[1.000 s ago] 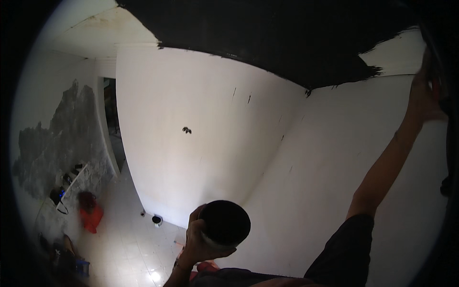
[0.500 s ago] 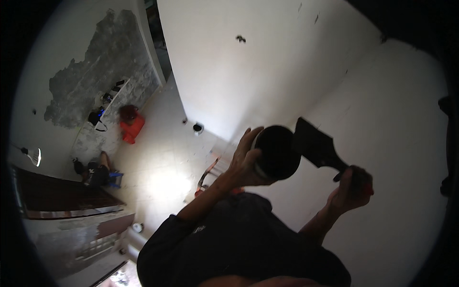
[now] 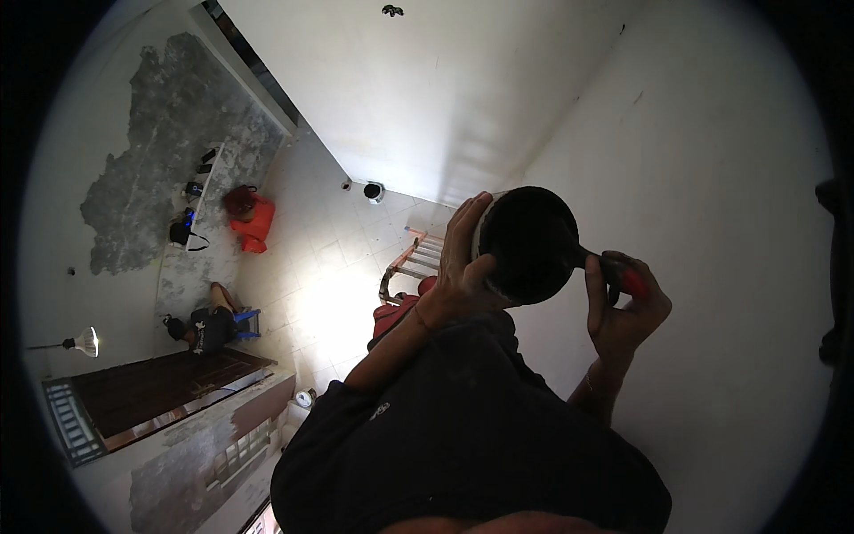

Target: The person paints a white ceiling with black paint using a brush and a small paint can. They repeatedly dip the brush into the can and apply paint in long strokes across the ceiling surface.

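Note:
My left hand (image 3: 461, 262) is wrapped round the side of a round bucket (image 3: 481, 238) with a pale outer wall, held up in front of my chest. Its inside is too dark to make out the contents. In my right hand (image 3: 630, 311) is a putty knife (image 3: 584, 256), gripped by its handle, which shows red at the end. The neck of the knife crosses the bucket's right rim. Its wide blade is lost in the dark of the bucket.
A ladder (image 3: 418, 258) stands below me. White walls (image 3: 694, 222) rise ahead and to the right. On the floor sits a pail (image 3: 374, 192). At left are a person in red (image 3: 253, 222), another on a blue stool (image 3: 247, 324) and a lit bulb (image 3: 86, 342).
The putty knife has moved left from beside the bucket, and its blade is now inside. My right hand has come closer to the bucket. The whole view has shifted and turned.

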A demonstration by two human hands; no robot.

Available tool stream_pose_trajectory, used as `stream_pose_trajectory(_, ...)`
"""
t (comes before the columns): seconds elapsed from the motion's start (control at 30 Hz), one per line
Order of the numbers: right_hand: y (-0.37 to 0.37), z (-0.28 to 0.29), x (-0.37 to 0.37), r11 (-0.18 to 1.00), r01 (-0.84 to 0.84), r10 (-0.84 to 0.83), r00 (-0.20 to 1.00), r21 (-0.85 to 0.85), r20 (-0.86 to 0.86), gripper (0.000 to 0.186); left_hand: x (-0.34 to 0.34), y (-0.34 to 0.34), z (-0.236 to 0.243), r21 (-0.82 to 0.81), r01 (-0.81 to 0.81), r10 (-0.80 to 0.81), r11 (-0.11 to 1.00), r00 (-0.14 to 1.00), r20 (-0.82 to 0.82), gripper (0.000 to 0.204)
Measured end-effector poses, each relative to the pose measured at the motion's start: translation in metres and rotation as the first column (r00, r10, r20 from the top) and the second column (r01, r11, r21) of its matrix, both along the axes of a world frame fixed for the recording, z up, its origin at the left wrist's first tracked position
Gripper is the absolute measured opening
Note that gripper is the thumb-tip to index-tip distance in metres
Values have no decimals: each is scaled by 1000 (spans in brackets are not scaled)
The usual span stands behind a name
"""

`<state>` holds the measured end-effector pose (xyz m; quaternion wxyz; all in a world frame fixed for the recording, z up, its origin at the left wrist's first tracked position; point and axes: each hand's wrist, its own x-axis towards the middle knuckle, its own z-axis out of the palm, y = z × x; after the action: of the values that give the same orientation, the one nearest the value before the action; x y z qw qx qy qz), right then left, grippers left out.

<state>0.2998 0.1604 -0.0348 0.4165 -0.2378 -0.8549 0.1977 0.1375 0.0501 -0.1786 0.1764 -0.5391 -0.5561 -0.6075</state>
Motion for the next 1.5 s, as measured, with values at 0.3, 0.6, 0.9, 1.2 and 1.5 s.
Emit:
stream_pose_trajectory(0.3,43,-15,26,997,-40,42,999,-67,25,16,55,32,-10,4,6,-6,1000,999,-46,109)
stream_pose_trajectory(0.6,44,-32,24,992,-62,72,994,-111,84,20,66,42,-21,-74,-7,-2,997,993,-118,92)
stream_pose_trajectory(0.9,48,-42,22,988,-52,75,984,-145,162,22,64,37,-26,-74,35,-40,997,997,-70,111)
stream_pose_trajectory(1.2,49,-43,24,997,42,-46,998,-65,-51,18,63,34,-25,-81,17,-19,997,999,-26,115)
stream_pose_trajectory(1.5,48,-45,27,993,1,-7,998,-118,-55,18,65,36,-27,-62,-13,11,998,1000,-23,117)
